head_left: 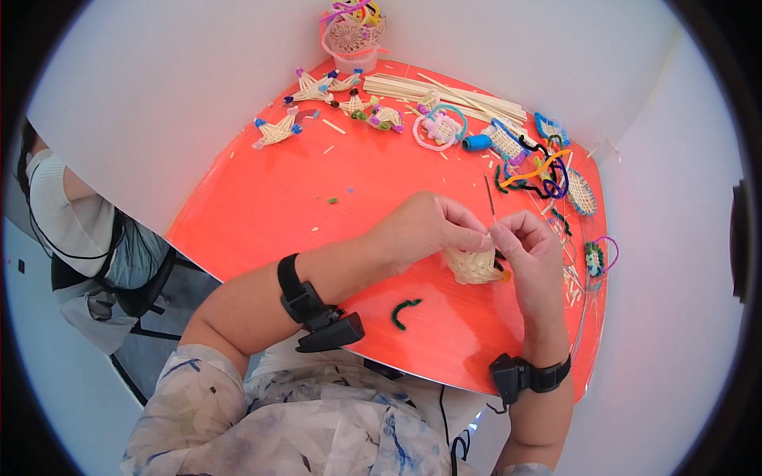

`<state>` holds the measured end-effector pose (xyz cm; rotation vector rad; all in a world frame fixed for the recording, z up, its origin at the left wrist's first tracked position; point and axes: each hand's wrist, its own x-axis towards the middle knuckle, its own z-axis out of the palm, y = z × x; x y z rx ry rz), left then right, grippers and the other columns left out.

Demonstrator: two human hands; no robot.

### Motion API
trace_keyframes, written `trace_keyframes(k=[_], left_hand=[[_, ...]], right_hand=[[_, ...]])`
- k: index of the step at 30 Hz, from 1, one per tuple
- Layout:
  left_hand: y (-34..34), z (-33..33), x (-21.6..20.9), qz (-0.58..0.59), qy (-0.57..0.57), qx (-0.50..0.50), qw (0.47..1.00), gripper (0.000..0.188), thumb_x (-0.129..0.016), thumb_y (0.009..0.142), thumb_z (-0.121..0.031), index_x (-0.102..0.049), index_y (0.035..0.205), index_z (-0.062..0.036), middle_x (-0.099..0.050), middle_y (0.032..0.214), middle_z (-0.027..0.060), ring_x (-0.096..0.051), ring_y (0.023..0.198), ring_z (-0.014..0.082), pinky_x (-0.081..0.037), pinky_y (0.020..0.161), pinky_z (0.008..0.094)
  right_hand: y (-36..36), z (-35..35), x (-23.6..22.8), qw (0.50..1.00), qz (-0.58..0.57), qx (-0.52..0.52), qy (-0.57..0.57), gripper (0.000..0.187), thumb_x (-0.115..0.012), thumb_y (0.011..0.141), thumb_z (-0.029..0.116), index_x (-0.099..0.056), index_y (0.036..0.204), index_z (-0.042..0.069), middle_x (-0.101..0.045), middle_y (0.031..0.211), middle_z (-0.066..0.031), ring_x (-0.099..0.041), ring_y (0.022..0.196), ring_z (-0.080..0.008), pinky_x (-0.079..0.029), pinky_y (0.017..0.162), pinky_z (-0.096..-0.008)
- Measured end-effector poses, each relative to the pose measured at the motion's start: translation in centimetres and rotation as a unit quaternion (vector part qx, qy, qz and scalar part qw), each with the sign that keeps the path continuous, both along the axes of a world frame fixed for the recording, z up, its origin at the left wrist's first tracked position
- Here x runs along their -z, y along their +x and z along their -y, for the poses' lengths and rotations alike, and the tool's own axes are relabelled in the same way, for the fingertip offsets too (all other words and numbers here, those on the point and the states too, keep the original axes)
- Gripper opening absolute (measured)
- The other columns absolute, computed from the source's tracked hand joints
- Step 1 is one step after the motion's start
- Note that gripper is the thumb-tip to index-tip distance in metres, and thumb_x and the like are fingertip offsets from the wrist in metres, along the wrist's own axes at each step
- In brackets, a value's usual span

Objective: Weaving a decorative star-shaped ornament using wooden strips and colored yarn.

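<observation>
Over the right half of the red table, my two hands meet at a small pale woven strip piece (474, 268), shaped like a little basket. My left hand (454, 226) is closed, thumb and fingers pinching its upper edge. Close against it, my right hand (524, 242) pinches with thumb and forefinger at the base of a thin dark brown stem (490, 198) that points up and away. The exact spot where the stem meets the weave is hidden by my fingertips. A bit of orange shows at the piece's right side. Nearer me lies a short dark green pipe cleaner (403, 312).
Woven star shapes (311, 86) line the far left edge. Behind them stands a tub of pipe cleaners (355, 55), beside a bundle of pale strips (444, 95). A blue thread spool (476, 143) and tangled pipe cleaners (548, 178) lie far right. White walls enclose the table (262, 198); a person (87, 214) sits left.
</observation>
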<state>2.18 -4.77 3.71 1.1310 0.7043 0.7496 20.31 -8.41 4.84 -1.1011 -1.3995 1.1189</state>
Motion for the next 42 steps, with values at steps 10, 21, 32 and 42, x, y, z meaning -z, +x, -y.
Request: trace_keyframes(k=[10,21,32,42], left_hand=[[0.2,-1.0,1.0,0.021,-0.039,-0.006,0.999,0.012,-0.069,0.079,-0.010,-0.068,0.086,-0.0002,-0.066,0.081,0.0046,-0.061,0.078,0.0118,-0.047,0.076,0.0273],[-2.7,-4.8,1.4,0.292,-0.137,-0.183,0.929,0.019,-0.063,0.087,-0.014,-0.057,0.101,-0.0031,-0.060,0.095,0.0044,-0.059,0.089,0.0160,-0.047,0.088,0.0331],[-1.7,-3.5,2.1,0.218,-0.039,-0.117,0.968,0.015,-0.064,0.085,-0.014,-0.065,0.094,-0.0013,-0.064,0.093,0.0051,-0.058,0.090,0.0132,-0.044,0.084,0.0300],[-1.3,-2.2,0.9,0.122,0.000,-0.132,0.984,0.011,-0.063,0.086,-0.013,-0.066,0.091,-0.0038,-0.062,0.086,0.0010,-0.055,0.079,0.0088,-0.043,0.076,0.0249]], right_hand=[[-0.2,0.0,-0.2,0.999,-0.039,0.005,-0.032,0.012,-0.061,0.090,0.012,-0.060,0.095,0.001,-0.061,0.085,-0.0018,-0.056,0.074,-0.0060,-0.045,0.065,-0.0198],[0.8,-1.6,1.9,0.986,-0.020,0.164,0.030,0.018,-0.056,0.092,0.012,-0.058,0.106,0.001,-0.057,0.100,-0.0019,-0.051,0.093,-0.0082,-0.041,0.084,-0.0233],[0.3,-1.1,1.4,0.993,-0.015,0.116,0.015,0.013,-0.055,0.093,0.012,-0.060,0.099,0.001,-0.058,0.091,0.0010,-0.052,0.083,-0.0052,-0.043,0.075,-0.0198],[0.4,-1.2,1.4,0.992,-0.019,0.123,0.025,0.012,-0.054,0.093,0.011,-0.060,0.097,0.002,-0.058,0.089,0.0006,-0.052,0.084,-0.0049,-0.042,0.074,-0.0197]])
